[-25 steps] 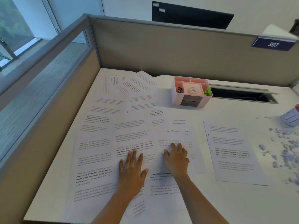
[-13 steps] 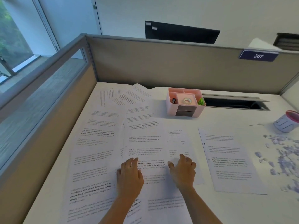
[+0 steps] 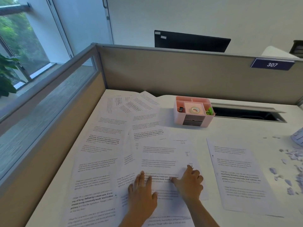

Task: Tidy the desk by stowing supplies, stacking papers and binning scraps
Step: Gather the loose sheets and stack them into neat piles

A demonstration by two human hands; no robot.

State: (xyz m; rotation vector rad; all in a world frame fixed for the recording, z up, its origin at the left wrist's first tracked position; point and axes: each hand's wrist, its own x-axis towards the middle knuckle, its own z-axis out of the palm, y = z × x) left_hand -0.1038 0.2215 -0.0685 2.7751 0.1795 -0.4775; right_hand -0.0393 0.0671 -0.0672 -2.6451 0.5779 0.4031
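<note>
Grey partition (image 3: pixel 180 74), 307 plate (image 3: pixel 272 64), black monitor (image 3: pixel 191 40), window (image 3: pixel 21 46), plant (image 3: pixel 6 76)

Both hands press a printed sheet (image 3: pixel 164 163) among overlapping papers: left hand (image 3: pixel 142 192) flat, right hand (image 3: pixel 188 182) curled. A pink organizer (image 3: pixel 193 112) stands far right.

Overlapping printed papers (image 3: pixel 105 145), spread flat

Grey cubicle partition (image 3: pixel 180 76) along the desk's (image 3: pixel 237 130) back edge, plate 307 (image 3: pixel 272 64) up right, dark monitor (image 3: pixel 191 40) behind, daylight through the window (image 3: pixel 19 46) at left.
</note>
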